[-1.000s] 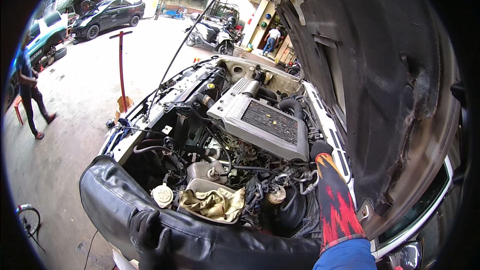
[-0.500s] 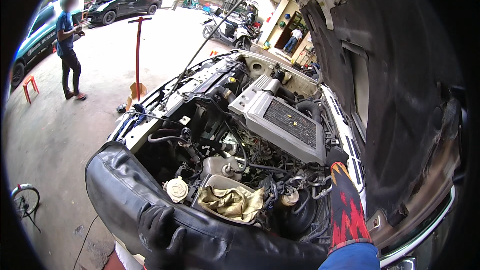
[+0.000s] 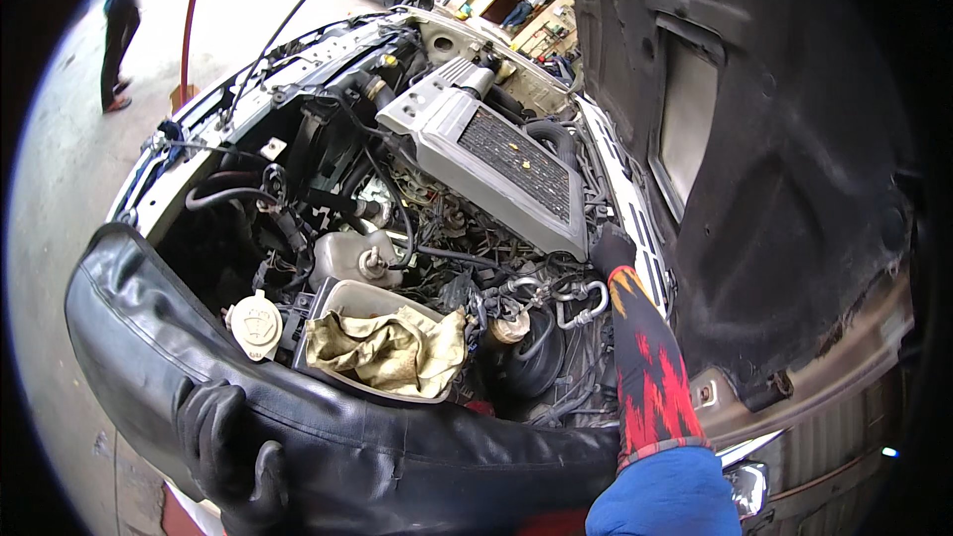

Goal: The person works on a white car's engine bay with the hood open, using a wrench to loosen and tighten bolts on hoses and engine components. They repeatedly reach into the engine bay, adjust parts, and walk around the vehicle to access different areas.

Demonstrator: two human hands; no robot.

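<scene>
My left hand (image 3: 230, 452), in a black glove, rests on the black padded fender cover (image 3: 397, 457) with its thumb apart from its fingers and nothing in it. My right arm, in a red, black and orange sleeve (image 3: 650, 367), reaches deep into the engine bay. The gloved right hand (image 3: 613, 250) is beside the near right corner of the grey intercooler (image 3: 541, 223); its fingers are too dark and hidden to read. Between my arms sits a plastic tub (image 3: 347, 293) with a crumpled yellowish cloth (image 3: 392, 349) in it.
A cream reservoir cap (image 3: 256, 326) and a translucent tank (image 3: 347, 258) stand left of the tub. Hoses and wiring crowd the bay. The raised hood (image 3: 784, 189) looms on the right, and a thin prop rod (image 3: 288, 25) crosses upper left. A person (image 3: 121, 30) stands beyond.
My view has tipped downward and turned, so the engine bay appears higher and farther left. The right hand stays by the intercooler corner, and the left hand stays on the fender cover.
</scene>
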